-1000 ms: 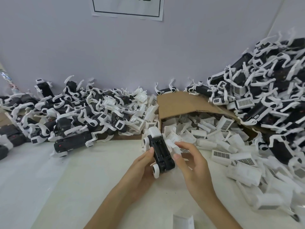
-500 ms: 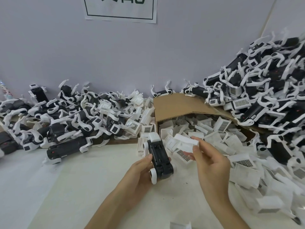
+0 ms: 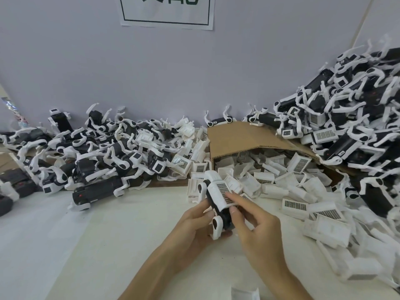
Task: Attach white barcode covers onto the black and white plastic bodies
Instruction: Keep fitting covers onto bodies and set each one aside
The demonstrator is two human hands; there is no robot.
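Paper sign (image 3: pixel 166 20) on the wall (image 3: pixel 194 72) beyond the worktop's (image 3: pixel 108 234) far edge: framed dark green characters, cropped at top, unreadable; white barcode cover (image 3: pixel 221 194) on the black and white plastic body (image 3: pixel 225 219): printed grid code, no legible characters.

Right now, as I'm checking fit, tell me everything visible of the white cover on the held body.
The white cover is a rectangular matte plastic piece with a dark barcode grid on its top face. It lies along the far half of the black and white body, angled leftward. The right hand pinches it, forefinger on the grid, thumb at its near end; the left hand grips the body. Whether it is fully seated cannot be told.
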